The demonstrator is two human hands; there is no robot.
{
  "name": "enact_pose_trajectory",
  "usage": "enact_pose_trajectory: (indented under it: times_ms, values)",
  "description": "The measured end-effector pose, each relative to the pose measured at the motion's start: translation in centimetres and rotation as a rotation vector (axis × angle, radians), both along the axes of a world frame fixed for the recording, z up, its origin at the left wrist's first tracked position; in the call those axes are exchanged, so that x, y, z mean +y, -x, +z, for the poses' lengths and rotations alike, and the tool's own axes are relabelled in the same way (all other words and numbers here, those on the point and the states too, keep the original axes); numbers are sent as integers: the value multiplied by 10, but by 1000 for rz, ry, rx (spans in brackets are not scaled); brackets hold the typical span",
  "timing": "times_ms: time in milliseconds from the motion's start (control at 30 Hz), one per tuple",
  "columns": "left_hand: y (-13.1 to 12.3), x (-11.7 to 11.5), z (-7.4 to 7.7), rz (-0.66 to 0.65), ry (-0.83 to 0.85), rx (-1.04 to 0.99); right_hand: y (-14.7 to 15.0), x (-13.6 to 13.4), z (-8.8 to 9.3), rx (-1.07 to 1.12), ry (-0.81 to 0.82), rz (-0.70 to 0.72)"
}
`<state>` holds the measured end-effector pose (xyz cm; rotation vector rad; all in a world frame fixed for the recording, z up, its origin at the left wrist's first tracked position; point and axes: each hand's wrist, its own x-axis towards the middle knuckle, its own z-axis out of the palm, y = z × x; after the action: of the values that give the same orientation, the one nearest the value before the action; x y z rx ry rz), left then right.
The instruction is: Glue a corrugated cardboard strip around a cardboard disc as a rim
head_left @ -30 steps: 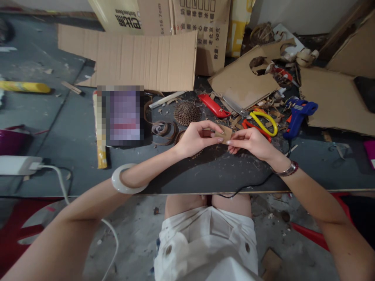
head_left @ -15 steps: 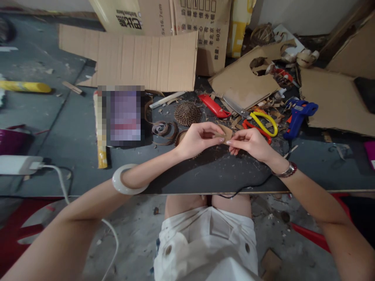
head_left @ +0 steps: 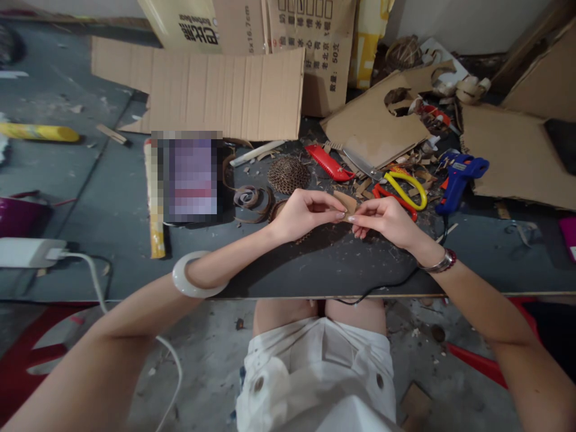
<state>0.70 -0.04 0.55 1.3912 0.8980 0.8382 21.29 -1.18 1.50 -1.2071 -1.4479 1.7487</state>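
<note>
A small piece of cardboard (head_left: pixel 345 201) is pinched between my two hands above the front part of the dark table. My left hand (head_left: pixel 306 215) grips its left side between thumb and fingers. On the right, my right hand (head_left: pixel 382 221) pinches its lower right edge with the fingertips. Just behind my left hand sits a domed coil of corrugated cardboard (head_left: pixel 288 174). Loose curled strips (head_left: pixel 252 201) lie to its left, and a round cardboard piece is partly hidden under my left hand. Scissors with yellow and red handles (head_left: pixel 407 188) rest behind my right hand.
A red cutter (head_left: pixel 329 162) lies behind my hands. Right of the scissors is a blue glue gun (head_left: pixel 461 178), its black cable running to the table's front edge. Cardboard sheets (head_left: pixel 225 93) and a box (head_left: pixel 327 72) stand at the back. A blurred-out device (head_left: pixel 193 180) lies left.
</note>
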Motion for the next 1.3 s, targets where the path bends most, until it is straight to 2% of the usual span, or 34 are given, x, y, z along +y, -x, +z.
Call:
enact_pose_trajectory:
  times_ms: [500,1300]
  values:
    - [0,-1,0,38,11,-11,0,0,-1,-10,-4,-2]
    - [0,0,-2,34,-1,1,1,-2,0,-71,-105,13]
